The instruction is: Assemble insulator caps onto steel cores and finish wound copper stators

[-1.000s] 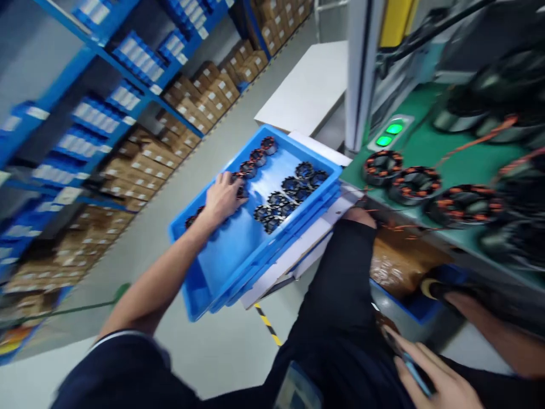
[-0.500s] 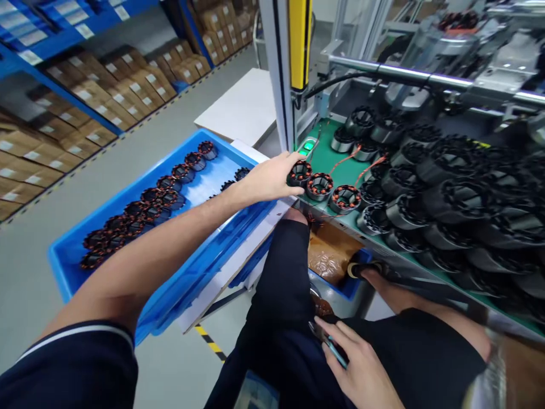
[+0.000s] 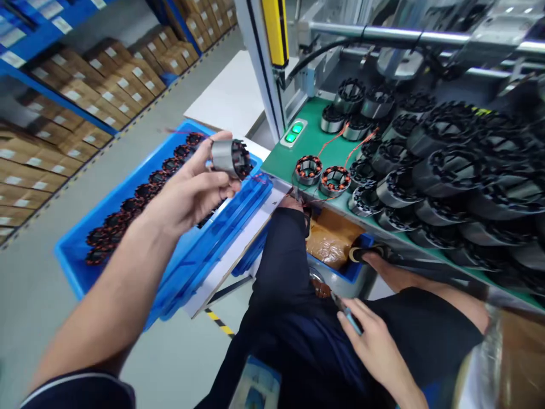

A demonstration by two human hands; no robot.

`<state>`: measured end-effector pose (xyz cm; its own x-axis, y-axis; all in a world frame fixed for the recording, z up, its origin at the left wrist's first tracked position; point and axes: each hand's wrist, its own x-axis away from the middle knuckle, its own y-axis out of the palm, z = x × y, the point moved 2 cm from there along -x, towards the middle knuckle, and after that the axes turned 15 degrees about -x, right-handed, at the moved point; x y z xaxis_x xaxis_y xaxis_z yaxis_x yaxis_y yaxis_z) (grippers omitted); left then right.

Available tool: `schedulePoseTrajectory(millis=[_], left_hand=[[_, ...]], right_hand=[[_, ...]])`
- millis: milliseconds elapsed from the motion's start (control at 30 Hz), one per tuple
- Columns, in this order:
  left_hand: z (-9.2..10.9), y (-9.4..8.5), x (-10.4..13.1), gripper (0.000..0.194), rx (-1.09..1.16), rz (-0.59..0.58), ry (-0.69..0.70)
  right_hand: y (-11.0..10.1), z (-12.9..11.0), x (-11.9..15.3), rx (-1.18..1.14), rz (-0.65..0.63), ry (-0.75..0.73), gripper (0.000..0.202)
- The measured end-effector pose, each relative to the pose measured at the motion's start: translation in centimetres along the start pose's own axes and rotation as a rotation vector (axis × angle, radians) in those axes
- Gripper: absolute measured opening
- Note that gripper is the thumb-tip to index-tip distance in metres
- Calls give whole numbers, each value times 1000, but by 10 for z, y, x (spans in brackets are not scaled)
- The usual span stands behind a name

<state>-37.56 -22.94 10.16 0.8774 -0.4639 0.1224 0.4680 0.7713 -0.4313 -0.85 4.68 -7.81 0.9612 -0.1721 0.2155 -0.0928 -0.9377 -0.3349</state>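
Observation:
My left hand (image 3: 200, 184) grips a motor stator (image 3: 224, 157), a silver ring with black toothed ends, tilted on its side above the blue bin (image 3: 70, 255). Thin reddish wires trail from it. Inside the bin, several wound stators (image 3: 140, 199) stand in rows, partly hidden by my arm. Low in the view, my right hand (image 3: 374, 338) is closed around small pliers with blue handles (image 3: 352, 321), held over my lap. Two copper-wound stators, a left one (image 3: 308, 168) and a right one (image 3: 335, 179), sit at the near edge of the green bench top (image 3: 281, 162).
Many stators (image 3: 451, 170) are stacked on the bench at right. Two green-lit buttons (image 3: 294, 132) sit by the metal post. A yellow bar (image 3: 276, 34) runs down that post. Below the bench is a blue crate (image 3: 353, 272) with a brown package. Shelves of cartons (image 3: 106, 85) stand at left.
My left hand has lifted the leftmost stator off the bench edge and carried it left over the blue bin. My right hand still holds the pliers, shifted slightly right in view.

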Motion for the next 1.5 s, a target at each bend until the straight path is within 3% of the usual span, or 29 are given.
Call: schedulePoseTrajectory(millis=[67,133,233,300,333,367,467,533,633,733,833,967,1067,1200,1300,1367,1433,1500], left_hand=[[-2,25,32,57,212,-9,-11],[-5,60,58,46,262,-43,57],[-3,113,85,39,16,-98,294],[0,142,96,42,-136,-143,447],[1,154,99,43,-179,-175,495],[2,165,100,44,-207,-208,520],[0,188,102,47,-244,-325,539],[-4,195,103,49,-241,-367,550],[-12,197,108,49,-131,-325,525],[-21,202,115,47,117,-328,408],[-28,211,120,39,353,-440,248],[-30,221,123,30,549,-561,72],[-31,226,124,30,608,-578,-11],[-34,231,125,32,621,-511,-49],[-33,232,121,30,552,-377,-47],[-32,229,116,30,464,-280,-37],[-32,227,112,31,381,-214,-23],[-31,225,109,32,341,-173,-8]], right_hand=[[-18,-5,-14,-12,68,-36,41],[-39,-19,-23,-13,145,-55,40],[-66,-58,-25,2,321,-76,35],[-73,-95,-24,-12,462,-203,19],[-72,-113,-25,-31,473,-299,12],[-68,-129,-27,-39,442,-361,17],[-50,-157,-38,-10,247,-469,24],[-42,-156,-42,-50,201,-487,18],[-37,-137,-41,-257,328,-423,6],[-32,-116,-36,-470,409,-302,9],[-25,-109,-34,-625,380,-260,12],[-22,-114,-34,-649,333,-215,13],[-22,-119,-36,-588,362,-172,11],[-27,-125,-37,-417,368,-176,11],[-42,-123,-25,-256,470,-99,7],[-54,-117,-11,-203,517,-25,20],[-59,-113,4,-138,476,16,37],[-56,-111,15,-34,345,5,50]])
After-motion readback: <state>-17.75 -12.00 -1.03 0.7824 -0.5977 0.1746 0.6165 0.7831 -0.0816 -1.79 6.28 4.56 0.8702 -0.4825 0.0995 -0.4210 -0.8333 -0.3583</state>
